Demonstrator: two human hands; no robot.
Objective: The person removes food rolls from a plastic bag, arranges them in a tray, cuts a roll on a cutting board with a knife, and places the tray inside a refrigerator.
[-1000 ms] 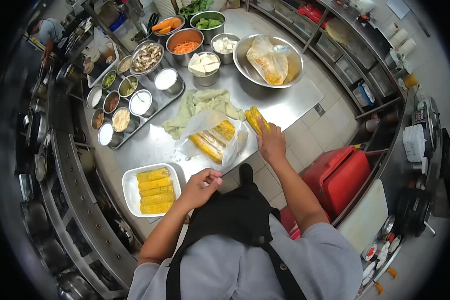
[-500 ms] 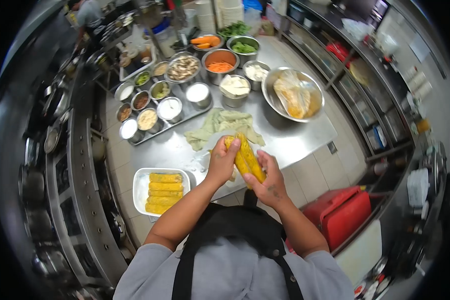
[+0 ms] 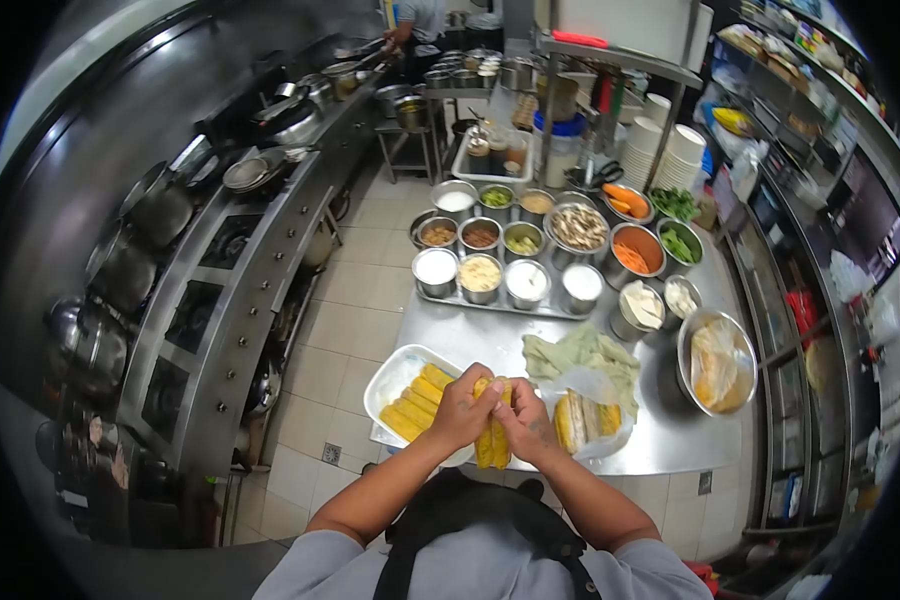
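Both hands grasp one yellow roll [image 3: 492, 440], long and soft-looking w/ a slightly wrinkled, egg-like skin. The left hand [image 3: 464, 410] is clenched around its upper part from the left side; the right hand [image 3: 522, 425] closes on it from the right, fingers wrapped over. The roll hangs about upright between them, its lower end showing under the hands, at the near edge of the steel table [image 3: 490, 340].

Just left of the hands is a white rectangular tray [image 3: 395, 375] w/ rounded corners, holding about 4 more yellow rolls [image 3: 417, 403] laid side by side, touching. Just right of the hands lies a clear, crumpled plastic bag [image 3: 590, 420] w/ approx. 3 similar rolls inside. Behind the bag is a pale green cloth [image 3: 582, 352], soft and bunched.

Further right stands a big round metal bowl [image 3: 692, 350] w/ another plastic bag of yellow food in it. Near it are 2 small steel pots w/ white contents.

Behind is a flat tray w/ 8 round steel cups [image 3: 482, 272] in rows, filled w/ white, beige, brown and green stuff. To the right are round bowls: sliced mushrooms [image 3: 578, 228], orange shredded carrot [image 3: 634, 250], green leaves [image 3: 678, 245].

On the left runs a long steel stove line [image 3: 230, 290] w/ dark pans. Far at the back another person [image 3: 415, 20] stands at the counter.
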